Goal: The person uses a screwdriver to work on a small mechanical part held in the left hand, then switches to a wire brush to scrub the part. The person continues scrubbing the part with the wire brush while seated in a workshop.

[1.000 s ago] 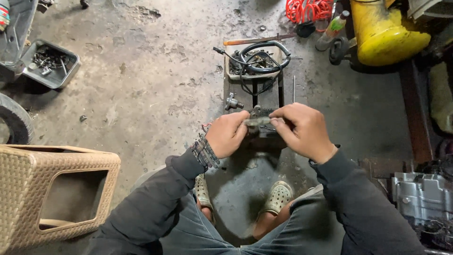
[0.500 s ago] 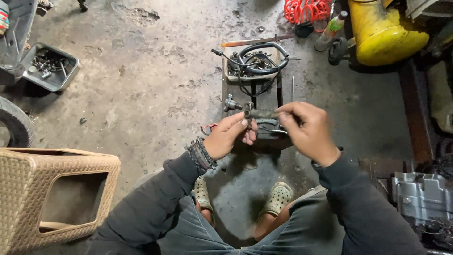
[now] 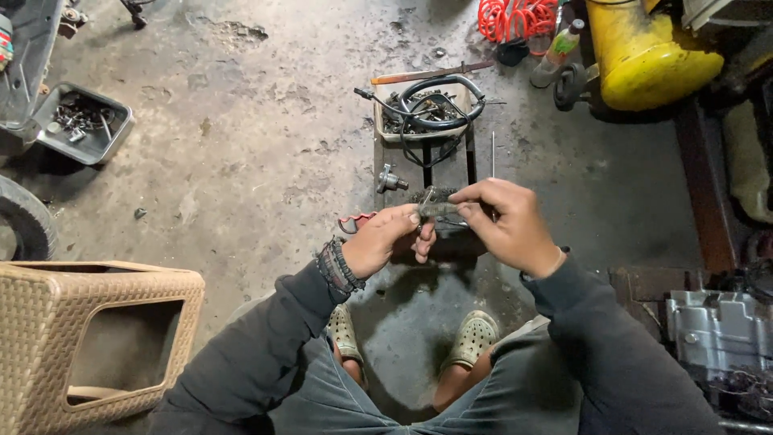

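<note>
At the far left a grey metal tray [image 3: 76,122] of small parts is seen on the concrete floor [image 3: 241,153], with a tyre edge [image 3: 24,221] below it and a woven tan plastic stool [image 3: 88,338] nearer the camera. Moving right, the left hand [image 3: 378,240], with dark bands at the wrist, is closed around one end of a small greasy metal part [image 3: 435,209]; the ringed end of the part is seen just above its fingertips. The other end is pinched by the right hand [image 3: 503,221] between thumb and forefingers. The part is thus held in the air between both hands, above a dark metal stand [image 3: 427,173] and the person's sandalled feet. A small silver fitting [image 3: 389,180] lies on the floor beside the stand, and a tray of cables and a black hose [image 3: 427,105] sits at its far end. Further right a red coiled hose [image 3: 519,18], a yellow tank [image 3: 648,52] and a grey engine casing [image 3: 713,330] are seen.

The part looks oily, so a slip is judged likely if either pinch is loosened; it could then drop among the floor debris and be hard to find.
</note>
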